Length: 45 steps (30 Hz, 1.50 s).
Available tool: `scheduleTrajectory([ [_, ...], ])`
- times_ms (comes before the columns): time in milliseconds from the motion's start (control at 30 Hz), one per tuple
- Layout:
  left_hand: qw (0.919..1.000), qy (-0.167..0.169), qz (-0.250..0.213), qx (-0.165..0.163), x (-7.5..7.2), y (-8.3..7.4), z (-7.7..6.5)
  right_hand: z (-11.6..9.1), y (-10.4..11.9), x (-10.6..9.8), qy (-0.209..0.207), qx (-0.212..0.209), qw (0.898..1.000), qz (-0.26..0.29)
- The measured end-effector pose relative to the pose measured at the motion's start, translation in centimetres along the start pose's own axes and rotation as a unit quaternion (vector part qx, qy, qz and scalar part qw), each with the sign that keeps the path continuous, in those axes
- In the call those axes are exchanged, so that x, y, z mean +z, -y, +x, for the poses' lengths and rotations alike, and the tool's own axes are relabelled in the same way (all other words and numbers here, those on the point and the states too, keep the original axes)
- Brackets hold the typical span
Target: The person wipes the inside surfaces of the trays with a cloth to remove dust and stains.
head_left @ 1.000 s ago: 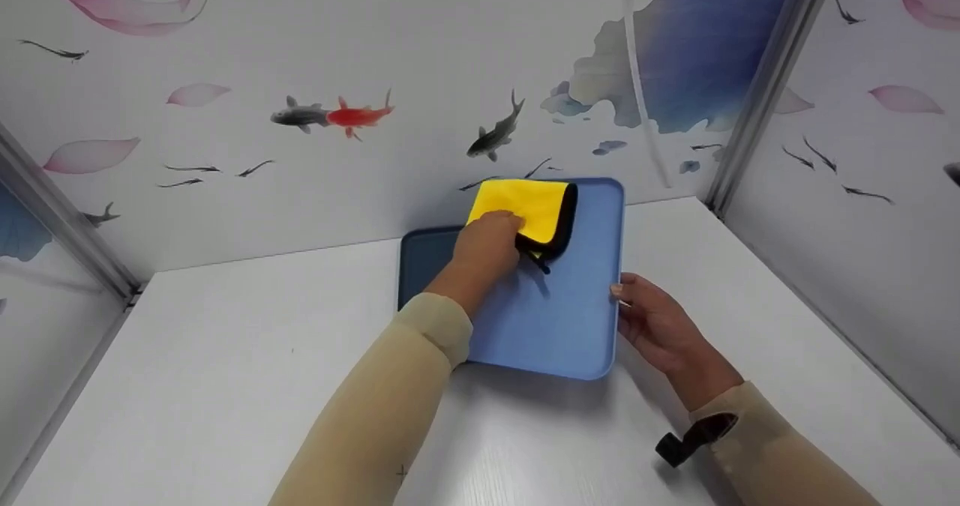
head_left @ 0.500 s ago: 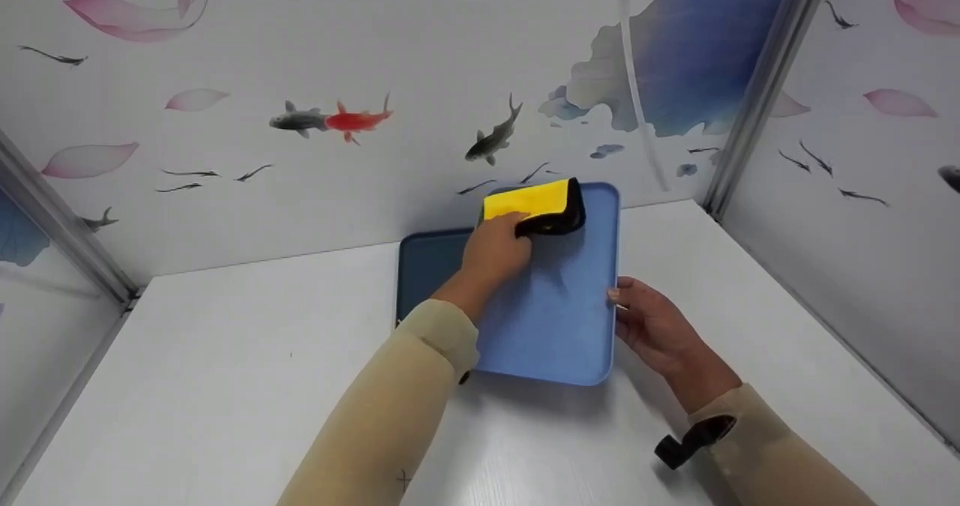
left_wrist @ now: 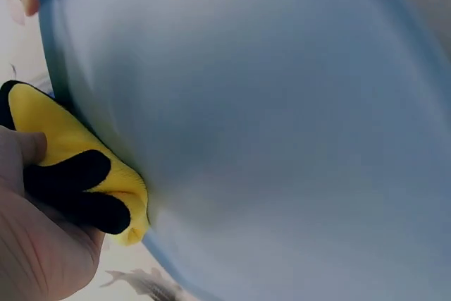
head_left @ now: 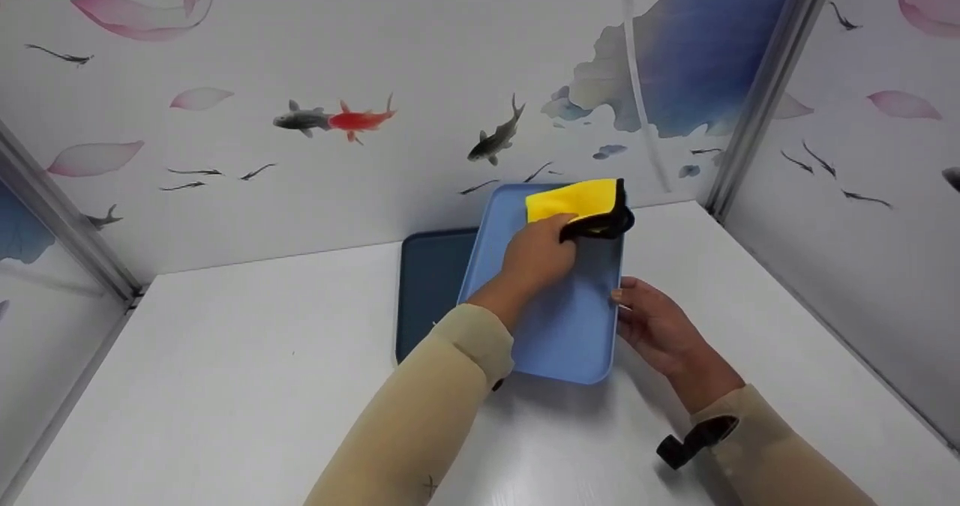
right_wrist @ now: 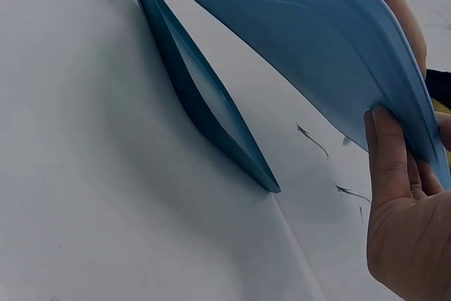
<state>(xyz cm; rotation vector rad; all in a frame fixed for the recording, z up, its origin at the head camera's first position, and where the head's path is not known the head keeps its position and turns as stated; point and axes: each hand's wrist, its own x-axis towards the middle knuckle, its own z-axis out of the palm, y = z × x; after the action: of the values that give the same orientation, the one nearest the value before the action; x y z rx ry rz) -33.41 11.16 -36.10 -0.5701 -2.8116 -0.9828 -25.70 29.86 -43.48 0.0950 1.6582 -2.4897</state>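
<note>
Light-blue tray point(head_left: 566, 315) and left sleeve point(head_left: 424, 405) partly hide the dark tray point(head_left: 431, 281)

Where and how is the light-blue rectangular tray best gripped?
Probably along the long right edge of the tray, coming from the right, thumb in front and fingers behind. The tray is raised and tilted, and its thin rim suits a pinch. The right hand holds it so, leaving the face to the left hand with its folded, black-edged yellow cloth.

Red fish point(head_left: 360, 121) on white wall point(head_left: 420, 49)
</note>
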Motion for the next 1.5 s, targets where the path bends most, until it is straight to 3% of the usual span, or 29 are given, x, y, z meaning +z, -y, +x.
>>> scheduleTrajectory([
  [267,0.9991,0.011,-0.038,0.017,0.6,-1.6,-0.3,0.1,-0.1,0.1,0.008,0.008,0.999,0.036],
  [467,0.9961,0.058,0.017,0.064,1.2,-2.6,-0.1,0.1,0.0,0.1,0.008,-0.001,0.999,0.043],
  [567,0.9856,0.093,0.095,0.105,1.1,-2.9,0.2,0.0,-0.1,0.1,0.012,-0.008,0.998,0.058],
  [667,0.9666,0.121,0.174,0.144,0.8,-2.8,0.4,-0.1,-0.2,0.2,0.014,-0.01,0.997,0.075],
  [767,0.9534,0.134,0.219,0.158,0.2,-2.6,0.6,-0.2,-0.3,0.2,0.016,-0.014,0.997,0.078],
  [933,0.9452,0.136,0.255,0.153,-0.7,-1.6,1.0,-0.2,-0.4,0.2,0.009,-0.013,0.999,0.05],
  [1200,0.9396,0.098,0.299,0.134,-1.9,1.0,1.8,0.0,-0.3,0.3,-0.011,-0.021,0.999,0.023],
  [1500,0.9476,0.075,0.307,0.046,-3.2,3.9,2.0,0.1,-0.4,0.1,0.005,-0.026,1.0,0.017],
])
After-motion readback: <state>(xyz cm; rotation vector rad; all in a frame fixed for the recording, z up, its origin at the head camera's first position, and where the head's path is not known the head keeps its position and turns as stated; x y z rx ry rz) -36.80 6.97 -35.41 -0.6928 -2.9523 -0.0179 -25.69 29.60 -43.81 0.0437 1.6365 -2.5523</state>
